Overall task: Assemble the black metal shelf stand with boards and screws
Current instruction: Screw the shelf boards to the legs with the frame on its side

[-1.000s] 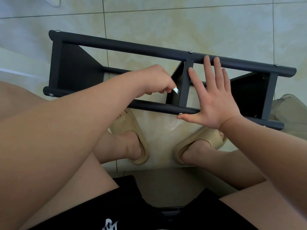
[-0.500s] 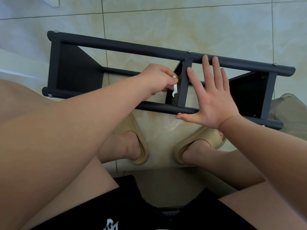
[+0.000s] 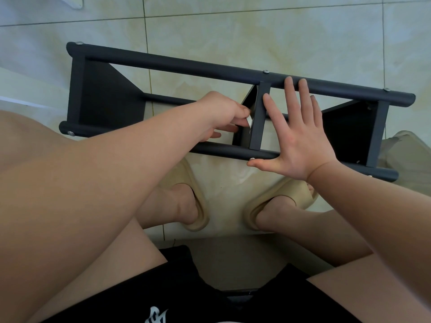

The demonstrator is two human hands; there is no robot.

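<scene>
The left hand [image 3: 221, 113] pinches a silvery tool [image 3: 249, 119] beside the stand's crossbar [image 3: 259, 122]. At its 3 o'clock, the right hand [image 3: 303, 145] presses flat, fingers straight.

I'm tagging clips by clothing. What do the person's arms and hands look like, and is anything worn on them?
The left arm and right arm are bare as far as the frame shows, with no sleeves in view. The left hand and right hand have no gloves, and no ring, watch or bracelet shows on either.
</scene>
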